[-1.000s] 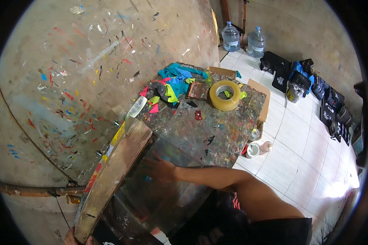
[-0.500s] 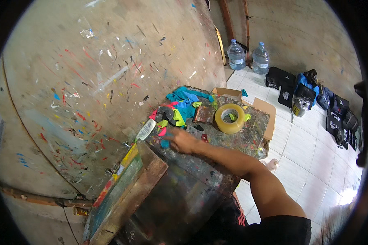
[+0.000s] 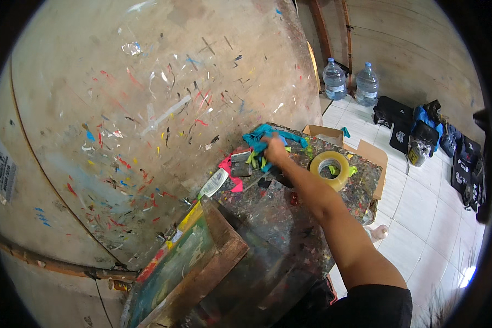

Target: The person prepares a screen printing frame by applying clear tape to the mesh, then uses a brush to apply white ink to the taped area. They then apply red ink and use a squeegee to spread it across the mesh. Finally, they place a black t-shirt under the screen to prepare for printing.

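My right hand [image 3: 275,151] reaches over a heap of cloth scraps at the back of a paint-stained tabletop [image 3: 290,224]. Its fingers are bent and closed on a teal cloth [image 3: 255,136], though their tips are partly hidden. Beside the hand lie a pink cloth scrap [image 3: 236,183], lime-green scraps [image 3: 251,159] and a small dark grey block-like thing [image 3: 241,164]. A wide roll of clear yellowish tape [image 3: 341,177] lies flat to the right of my forearm. My left hand is out of view.
A wooden frame [image 3: 218,246] stands tilted at the table's left, near a white label-like piece [image 3: 214,183]. Behind the table is a cardboard box [image 3: 373,156]. Two water bottles [image 3: 334,79] and black bags [image 3: 392,112] stand on the tiled floor. The paint-marked wall [image 3: 147,120] borders the table.
My right hand has moved away from me, from the near scraps to the teal cloth at the back. The pink scrap and grey block now show more fully. The whole view has shifted slightly.
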A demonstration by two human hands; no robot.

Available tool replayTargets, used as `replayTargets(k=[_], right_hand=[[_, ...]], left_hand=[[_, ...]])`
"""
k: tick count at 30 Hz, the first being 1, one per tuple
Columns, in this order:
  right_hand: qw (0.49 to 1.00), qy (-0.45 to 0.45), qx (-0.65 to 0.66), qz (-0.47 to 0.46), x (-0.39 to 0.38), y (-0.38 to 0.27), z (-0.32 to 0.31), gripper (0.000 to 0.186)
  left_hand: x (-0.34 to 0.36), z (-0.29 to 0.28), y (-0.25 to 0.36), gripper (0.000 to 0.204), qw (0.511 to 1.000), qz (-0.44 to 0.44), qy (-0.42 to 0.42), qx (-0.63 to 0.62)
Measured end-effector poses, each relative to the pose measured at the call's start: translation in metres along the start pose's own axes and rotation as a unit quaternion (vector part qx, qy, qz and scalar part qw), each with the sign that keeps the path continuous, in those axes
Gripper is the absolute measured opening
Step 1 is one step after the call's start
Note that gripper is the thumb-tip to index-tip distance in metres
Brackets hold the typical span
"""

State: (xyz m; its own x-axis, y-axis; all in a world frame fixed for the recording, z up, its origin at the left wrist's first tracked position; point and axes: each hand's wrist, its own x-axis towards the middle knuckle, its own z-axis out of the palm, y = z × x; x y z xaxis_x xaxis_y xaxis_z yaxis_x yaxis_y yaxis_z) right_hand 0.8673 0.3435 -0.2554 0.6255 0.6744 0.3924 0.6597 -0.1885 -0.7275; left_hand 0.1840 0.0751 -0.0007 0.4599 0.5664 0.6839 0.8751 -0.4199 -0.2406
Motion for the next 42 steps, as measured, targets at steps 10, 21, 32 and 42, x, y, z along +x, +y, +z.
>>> replayTargets(k=[10,21,32,42], right_hand=[[0.985,-0.121,-0.091,0.080,0.041,-0.015,-0.048,0.062],[0.896,-0.308,-0.264,-0.183,0.006,-0.075,0.019,0.120],[0.947,-0.192,-0.254,0.035,0.000,-0.066,0.038,0.120],[0.987,-0.153,0.036,-0.023,-0.022,-0.021,-0.094,0.066]], left_hand=[[-0.001,0.014,-0.019,0.066,0.999,-0.016,0.040,-0.005],[0.012,0.004,-0.002,0.072,0.999,-0.037,0.006,-0.014],[0.011,0.001,0.003,0.069,0.999,-0.035,0.006,-0.018],[-0.004,-0.009,0.007,0.077,0.996,-0.046,-0.057,0.046]])
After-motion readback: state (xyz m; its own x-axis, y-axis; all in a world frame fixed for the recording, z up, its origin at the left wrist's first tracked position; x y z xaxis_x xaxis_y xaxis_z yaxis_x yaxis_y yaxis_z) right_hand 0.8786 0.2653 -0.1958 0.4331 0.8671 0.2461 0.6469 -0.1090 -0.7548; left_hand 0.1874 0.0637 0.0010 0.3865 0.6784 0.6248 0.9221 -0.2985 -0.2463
